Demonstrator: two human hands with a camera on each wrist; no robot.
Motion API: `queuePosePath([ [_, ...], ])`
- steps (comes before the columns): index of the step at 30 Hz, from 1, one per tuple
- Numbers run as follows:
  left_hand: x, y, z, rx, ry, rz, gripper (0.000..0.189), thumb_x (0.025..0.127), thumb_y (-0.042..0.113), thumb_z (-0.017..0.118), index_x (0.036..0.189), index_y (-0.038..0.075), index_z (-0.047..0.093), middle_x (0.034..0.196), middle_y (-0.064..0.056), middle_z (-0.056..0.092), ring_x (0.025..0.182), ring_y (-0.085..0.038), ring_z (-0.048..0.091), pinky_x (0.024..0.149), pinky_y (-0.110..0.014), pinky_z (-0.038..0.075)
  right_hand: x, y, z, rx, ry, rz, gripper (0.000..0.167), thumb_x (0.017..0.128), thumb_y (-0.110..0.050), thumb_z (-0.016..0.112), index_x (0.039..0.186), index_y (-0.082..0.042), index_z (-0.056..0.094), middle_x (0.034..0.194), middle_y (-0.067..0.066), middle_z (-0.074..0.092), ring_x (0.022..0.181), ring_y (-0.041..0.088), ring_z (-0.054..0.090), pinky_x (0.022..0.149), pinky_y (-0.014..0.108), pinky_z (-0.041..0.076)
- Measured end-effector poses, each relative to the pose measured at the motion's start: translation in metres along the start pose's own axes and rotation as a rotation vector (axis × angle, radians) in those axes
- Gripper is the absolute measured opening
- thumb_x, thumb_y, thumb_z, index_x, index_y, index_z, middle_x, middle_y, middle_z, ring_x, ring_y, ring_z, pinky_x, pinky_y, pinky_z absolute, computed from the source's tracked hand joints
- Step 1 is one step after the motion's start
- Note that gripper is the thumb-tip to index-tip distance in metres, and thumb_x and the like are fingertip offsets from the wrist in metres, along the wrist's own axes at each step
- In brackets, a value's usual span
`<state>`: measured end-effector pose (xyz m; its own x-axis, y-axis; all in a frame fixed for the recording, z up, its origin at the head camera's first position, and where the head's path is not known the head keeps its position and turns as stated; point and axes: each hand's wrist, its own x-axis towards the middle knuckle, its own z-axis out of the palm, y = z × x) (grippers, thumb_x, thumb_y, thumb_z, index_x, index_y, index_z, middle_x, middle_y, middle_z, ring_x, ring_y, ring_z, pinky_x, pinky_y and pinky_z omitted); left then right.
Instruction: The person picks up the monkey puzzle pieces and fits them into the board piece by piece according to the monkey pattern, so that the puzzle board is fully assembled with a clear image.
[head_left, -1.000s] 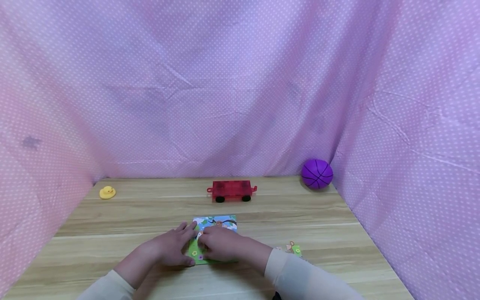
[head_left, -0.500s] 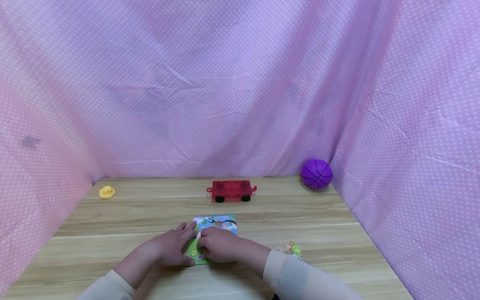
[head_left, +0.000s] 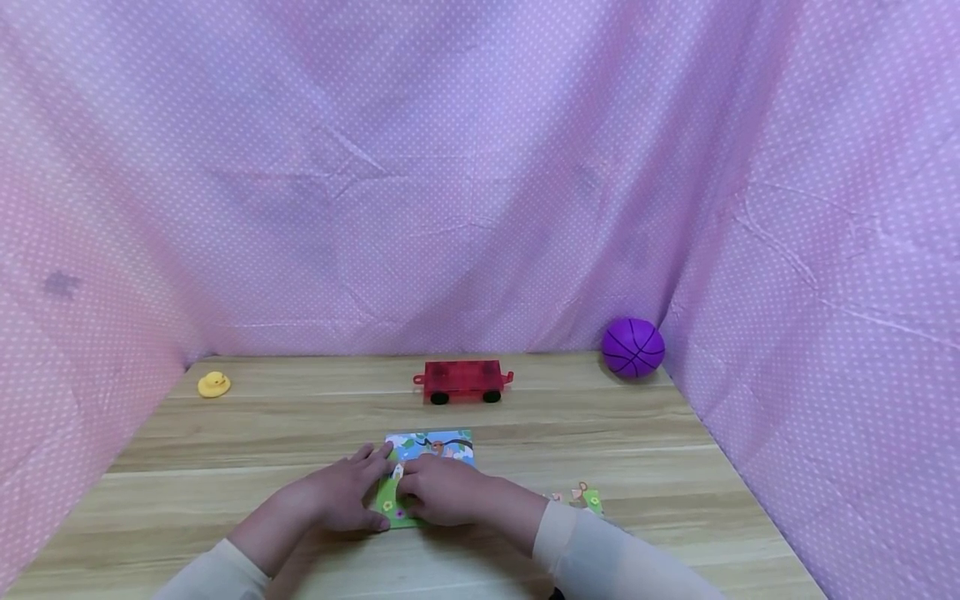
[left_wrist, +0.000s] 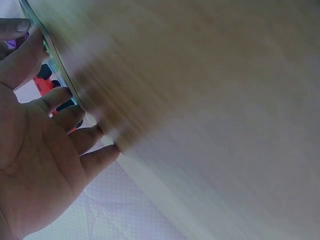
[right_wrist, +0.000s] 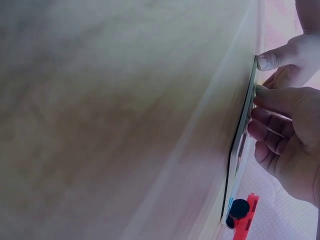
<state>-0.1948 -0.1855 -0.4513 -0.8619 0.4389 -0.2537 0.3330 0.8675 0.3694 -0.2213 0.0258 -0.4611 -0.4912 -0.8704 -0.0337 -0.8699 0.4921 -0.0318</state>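
Note:
A square picture puzzle [head_left: 433,438] with blue sky and green grass lies on the table in the head view. My left hand [head_left: 351,492] rests along its left side, fingers spread, thumb at the near-left corner. Over the middle of the picture, my right hand [head_left: 442,490] has its fingers and thumb curled in a pinch on a puzzle piece, mostly covered by the hand. The right wrist view shows a small greenish edge at that thumb's tip, close to the board. Loose puzzle pieces [head_left: 592,502] lie to the right, partly behind the right sleeve.
Behind the puzzle stands a red toy wagon [head_left: 463,379] with black wheels. A yellow rubber duck [head_left: 214,385] sits at the back left, a purple ball [head_left: 633,348] at the back right. Pink dotted cloth [head_left: 465,208] encloses the wooden table [head_left: 300,417] at the back and sides.
My right hand has shifted only slightly over the puzzle, its forearm moving a little left and then back right. The left hand stays where it was.

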Motion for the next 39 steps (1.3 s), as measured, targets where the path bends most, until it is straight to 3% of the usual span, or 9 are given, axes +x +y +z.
queuePosePath([
  [8, 0.002, -0.001, 0.001, 0.01, -0.012, -0.01, 0.084, 0.079, 0.052, 0.076, 0.147, 0.015, 0.045, 0.163, -0.006, 0.023, 0.148, -0.042, 0.021, 0.109, -0.066, 0.031, -0.015, 0.003, -0.005, -0.039, 0.003, -0.089, 0.021, 0.094, -0.036, 0.066, 0.113, -0.032, 0.072, 0.111, -0.013, 0.062, 0.1, 0.001, 0.055, 0.088, 0.017, 0.047],
  [12, 0.002, -0.001, 0.001, 0.01, -0.009, -0.012, 0.085, 0.078, 0.053, 0.076, 0.148, 0.016, 0.044, 0.163, -0.005, 0.023, 0.148, -0.041, 0.021, 0.11, -0.065, 0.031, -0.026, 0.01, -0.004, -0.002, 0.033, -0.072, 0.024, 0.095, -0.038, 0.064, 0.116, -0.03, 0.07, 0.114, -0.012, 0.06, 0.106, 0.002, 0.054, 0.096, 0.021, 0.047],
  [17, 0.003, 0.0, 0.001, 0.001, -0.026, -0.032, 0.085, 0.078, 0.054, 0.076, 0.148, 0.018, 0.044, 0.164, -0.004, 0.022, 0.148, -0.04, 0.02, 0.111, -0.064, 0.03, -0.045, 0.025, -0.011, 0.068, 0.092, -0.004, 0.024, 0.095, -0.034, 0.064, 0.117, -0.026, 0.07, 0.115, -0.012, 0.061, 0.11, 0.004, 0.055, 0.1, 0.024, 0.046],
  [21, 0.003, 0.0, 0.0, -0.002, -0.029, -0.041, 0.084, 0.079, 0.053, 0.076, 0.148, 0.018, 0.044, 0.164, -0.004, 0.021, 0.149, -0.039, 0.019, 0.112, -0.064, 0.029, -0.063, 0.037, -0.021, 0.106, 0.118, 0.082, 0.024, 0.094, -0.031, 0.066, 0.116, -0.023, 0.07, 0.114, -0.009, 0.063, 0.106, 0.006, 0.058, 0.092, 0.025, 0.051],
  [33, 0.004, -0.001, 0.002, 0.0, -0.032, -0.045, 0.085, 0.078, 0.054, 0.076, 0.148, 0.019, 0.044, 0.164, -0.005, 0.021, 0.149, -0.04, 0.019, 0.111, -0.064, 0.03, -0.117, 0.074, -0.037, 0.166, 0.096, 0.298, 0.026, 0.092, -0.028, 0.068, 0.114, -0.014, 0.07, 0.113, -0.005, 0.065, 0.106, 0.014, 0.064, 0.093, 0.035, 0.053],
  [39, 0.004, -0.001, 0.002, -0.002, -0.039, -0.057, 0.086, 0.078, 0.055, 0.076, 0.148, 0.019, 0.044, 0.164, -0.004, 0.021, 0.149, -0.04, 0.019, 0.111, -0.065, 0.03, -0.137, 0.08, -0.033, 0.237, -0.002, 0.432, 0.03, 0.083, -0.028, 0.074, 0.11, -0.015, 0.069, 0.105, -0.003, 0.063, 0.098, 0.017, 0.062, 0.087, 0.04, 0.053],
])
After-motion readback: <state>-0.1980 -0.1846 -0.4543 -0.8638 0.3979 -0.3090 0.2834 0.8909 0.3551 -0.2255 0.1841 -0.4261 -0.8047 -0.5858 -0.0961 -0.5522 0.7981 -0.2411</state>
